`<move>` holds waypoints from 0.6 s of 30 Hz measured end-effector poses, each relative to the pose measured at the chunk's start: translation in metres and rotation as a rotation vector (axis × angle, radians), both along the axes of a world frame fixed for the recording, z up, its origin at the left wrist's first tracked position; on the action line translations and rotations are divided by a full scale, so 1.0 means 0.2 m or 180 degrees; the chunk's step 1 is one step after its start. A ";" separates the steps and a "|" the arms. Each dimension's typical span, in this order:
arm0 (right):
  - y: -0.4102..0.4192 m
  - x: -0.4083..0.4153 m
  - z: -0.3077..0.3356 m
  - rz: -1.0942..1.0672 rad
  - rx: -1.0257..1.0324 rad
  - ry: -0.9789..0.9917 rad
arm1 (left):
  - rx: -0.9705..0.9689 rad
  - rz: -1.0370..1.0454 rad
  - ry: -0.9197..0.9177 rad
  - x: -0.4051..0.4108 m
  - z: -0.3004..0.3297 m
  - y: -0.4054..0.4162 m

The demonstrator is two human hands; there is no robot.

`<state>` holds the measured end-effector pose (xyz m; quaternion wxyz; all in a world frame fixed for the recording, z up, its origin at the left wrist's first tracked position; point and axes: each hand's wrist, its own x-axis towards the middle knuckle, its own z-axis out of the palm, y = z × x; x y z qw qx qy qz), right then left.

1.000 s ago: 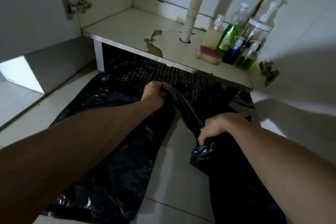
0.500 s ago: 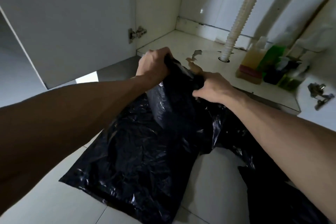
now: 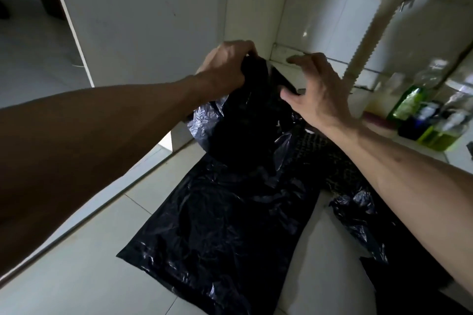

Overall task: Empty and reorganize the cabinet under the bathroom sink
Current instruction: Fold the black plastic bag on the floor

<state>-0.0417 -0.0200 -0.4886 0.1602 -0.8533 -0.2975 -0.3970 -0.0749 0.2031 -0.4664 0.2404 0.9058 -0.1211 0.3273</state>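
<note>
Bottle labels blurred — nothing legible

The blurred bottles (image 3: 422,112) at the right edge are unreadable, and the drain hose (image 3: 378,20) is cut off above.

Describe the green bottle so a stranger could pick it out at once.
Follow the white ribbed drain hose down to the cabinet floor. A cluster of bottles stands to its right; the green bottle is the tall clear one with green liquid and a green label, not the low dark-blue bottle beside it.
</note>
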 end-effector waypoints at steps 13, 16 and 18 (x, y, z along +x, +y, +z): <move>0.22 -0.27 -0.07 0.0055 0.0092 0.1475 | 0.0370 -0.0085 0.0214 -0.19 0.09 -0.01; 0.20 -0.20 -0.07 -0.0602 0.0188 0.1277 | 0.0690 -0.0062 0.0595 -0.17 0.04 0.00; 0.15 -0.15 -0.05 -0.0869 0.0206 0.1195 | 0.1220 0.0323 0.0931 -0.14 -0.02 0.07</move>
